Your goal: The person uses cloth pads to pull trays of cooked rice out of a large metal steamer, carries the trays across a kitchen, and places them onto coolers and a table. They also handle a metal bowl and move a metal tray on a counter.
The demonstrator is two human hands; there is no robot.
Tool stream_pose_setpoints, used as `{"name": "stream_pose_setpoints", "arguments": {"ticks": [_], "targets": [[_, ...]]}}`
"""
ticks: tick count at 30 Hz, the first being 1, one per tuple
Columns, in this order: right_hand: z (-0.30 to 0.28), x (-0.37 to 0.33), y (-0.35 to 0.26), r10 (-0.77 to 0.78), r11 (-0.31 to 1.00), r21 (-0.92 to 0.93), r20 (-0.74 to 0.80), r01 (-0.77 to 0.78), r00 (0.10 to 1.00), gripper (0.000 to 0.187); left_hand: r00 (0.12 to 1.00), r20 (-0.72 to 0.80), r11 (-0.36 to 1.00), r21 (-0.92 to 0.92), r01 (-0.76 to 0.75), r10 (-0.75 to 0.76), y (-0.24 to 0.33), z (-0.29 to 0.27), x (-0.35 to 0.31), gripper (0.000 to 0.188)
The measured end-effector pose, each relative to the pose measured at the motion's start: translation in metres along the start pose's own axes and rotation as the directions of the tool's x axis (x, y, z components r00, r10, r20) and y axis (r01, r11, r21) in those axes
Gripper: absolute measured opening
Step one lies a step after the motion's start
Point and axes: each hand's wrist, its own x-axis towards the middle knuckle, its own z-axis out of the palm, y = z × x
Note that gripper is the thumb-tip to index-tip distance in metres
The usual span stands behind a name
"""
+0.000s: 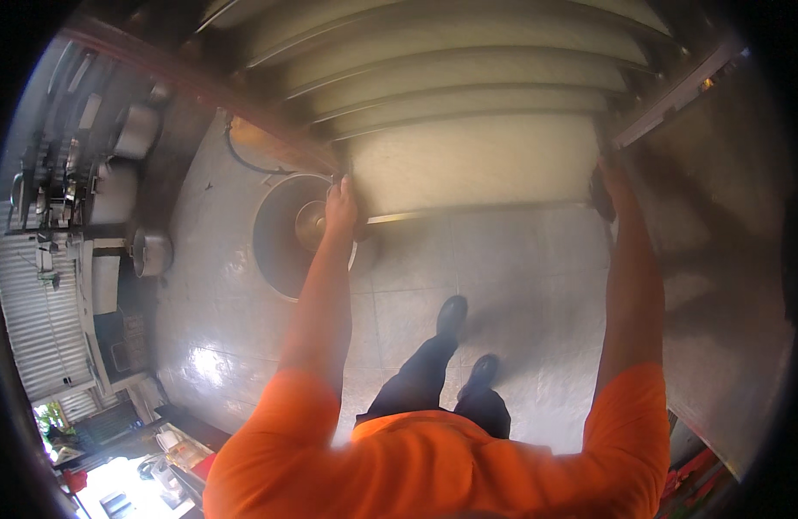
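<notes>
A wide, shallow metal tray with a smooth pale cream surface juts toward me at the bottom of a stack of similar trays. My left hand is closed on its left edge, the thumb on top. At the opposite end, my right hand grips the right edge. Something dark lies between my right hand and the tray; what it is I cannot make out. Both arms reach forward, stretched out. The undersides of my fingers are hidden.
Above the tray, several more trays sit in a tall rack between reddish side rails. A big round metal pot stands on the tiled floor, left of my left hand. Pots and utensils line the far left.
</notes>
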Motion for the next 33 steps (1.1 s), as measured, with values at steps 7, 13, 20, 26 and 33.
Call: {"name": "stream_pose_setpoints", "arguments": {"ticks": [7,13,20,26,33], "targets": [[-0.016,-0.049,0.025,-0.016,0.998,-0.059,0.002,0.016,1.000,0.060,0.991,-0.014,0.987,0.103,-0.128,0.130,-0.024,-0.019,-0.032,0.053],[-0.081,-0.187,0.014,0.016,0.998,0.066,0.084,-0.022,0.996,0.047,0.992,0.089,0.995,-0.054,-0.083,0.088,-0.041,-0.062,-0.156,0.053],[-0.139,-0.368,0.029,0.262,0.936,-0.294,0.220,-0.193,0.940,0.067,0.972,0.208,0.971,0.231,0.063,-0.113,-0.159,-0.120,-0.329,0.054],[-0.126,-0.483,0.113,0.218,0.964,-0.235,0.422,-0.126,0.880,0.053,0.840,0.057,0.841,0.092,0.534,-0.539,-0.273,-0.167,-0.533,0.057],[-0.092,-0.555,0.123,0.226,0.974,-0.170,0.684,-0.150,0.694,0.036,0.757,0.035,0.743,-0.165,0.649,-0.653,-0.325,-0.241,-0.754,0.052]]}}
